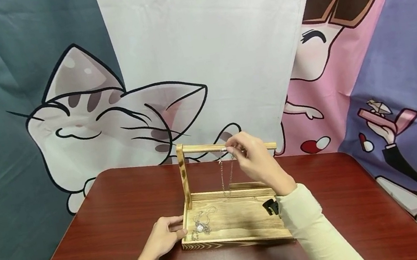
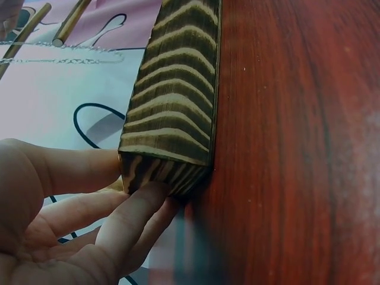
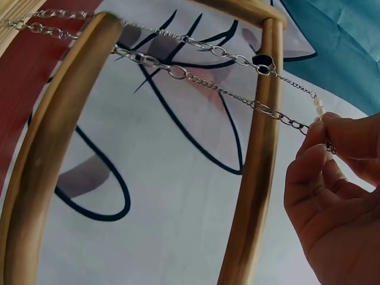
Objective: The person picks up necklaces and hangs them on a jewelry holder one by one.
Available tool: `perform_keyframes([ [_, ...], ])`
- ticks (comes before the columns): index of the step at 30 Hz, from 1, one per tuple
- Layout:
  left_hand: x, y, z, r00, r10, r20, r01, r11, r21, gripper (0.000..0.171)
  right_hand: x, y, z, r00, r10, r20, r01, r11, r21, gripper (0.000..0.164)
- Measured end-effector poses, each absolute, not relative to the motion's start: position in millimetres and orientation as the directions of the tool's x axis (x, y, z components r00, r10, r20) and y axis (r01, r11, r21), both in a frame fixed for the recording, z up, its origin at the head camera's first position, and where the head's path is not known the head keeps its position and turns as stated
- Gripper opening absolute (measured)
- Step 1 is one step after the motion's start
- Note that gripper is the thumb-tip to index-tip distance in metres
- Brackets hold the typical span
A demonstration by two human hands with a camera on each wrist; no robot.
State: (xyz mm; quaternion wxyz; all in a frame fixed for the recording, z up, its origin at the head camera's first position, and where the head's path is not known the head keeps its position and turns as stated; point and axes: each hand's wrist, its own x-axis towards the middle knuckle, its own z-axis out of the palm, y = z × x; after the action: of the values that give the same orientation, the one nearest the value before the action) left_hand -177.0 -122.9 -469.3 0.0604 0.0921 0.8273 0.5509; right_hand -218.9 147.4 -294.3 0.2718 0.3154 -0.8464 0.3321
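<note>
A wooden jewelry stand (image 1: 184, 177) has a tray base, a left post and a horizontal bar (image 1: 203, 148) on top. My right hand (image 1: 256, 159) is at the bar, thumb and fingers pinching a silver chain necklace (image 1: 222, 177) that hangs down in a loop. In the right wrist view the necklace (image 3: 217, 50) runs past two wooden bars, with small pale beads (image 3: 319, 105) near the fingertips. My left hand (image 1: 162, 242) grips the tray's left end; the left wrist view shows its fingers around the striped wooden corner (image 2: 169, 130). The palm side is partly hidden in the head view.
More silver necklaces (image 1: 203, 226) lie in a tangle in the tray's left part, one with a round pendant. The stand sits on a reddish-brown table (image 1: 122, 207). Behind it hangs a cartoon-printed cloth (image 1: 221, 55).
</note>
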Motion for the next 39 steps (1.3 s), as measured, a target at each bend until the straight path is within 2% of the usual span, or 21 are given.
perform_keyframes([
  [14,-178,-122,-468,-0.977,0.214,0.002,0.084,0.371,0.925,0.042,-218,172,-294,-0.668,-0.321,0.672,-0.659,0.673,-0.334,0.005],
  [29,-179,-121,-470,-0.976,0.219,-0.002,0.081,0.371,0.925,0.042,-213,212,-288,-0.666,-0.288,0.688,-0.632,0.708,-0.316,0.005],
  [39,-178,-123,-471,-0.980,0.201,-0.014,0.062,0.370,0.927,0.041,-213,235,-288,-0.684,-0.215,0.697,-0.578,0.742,-0.340,0.005],
])
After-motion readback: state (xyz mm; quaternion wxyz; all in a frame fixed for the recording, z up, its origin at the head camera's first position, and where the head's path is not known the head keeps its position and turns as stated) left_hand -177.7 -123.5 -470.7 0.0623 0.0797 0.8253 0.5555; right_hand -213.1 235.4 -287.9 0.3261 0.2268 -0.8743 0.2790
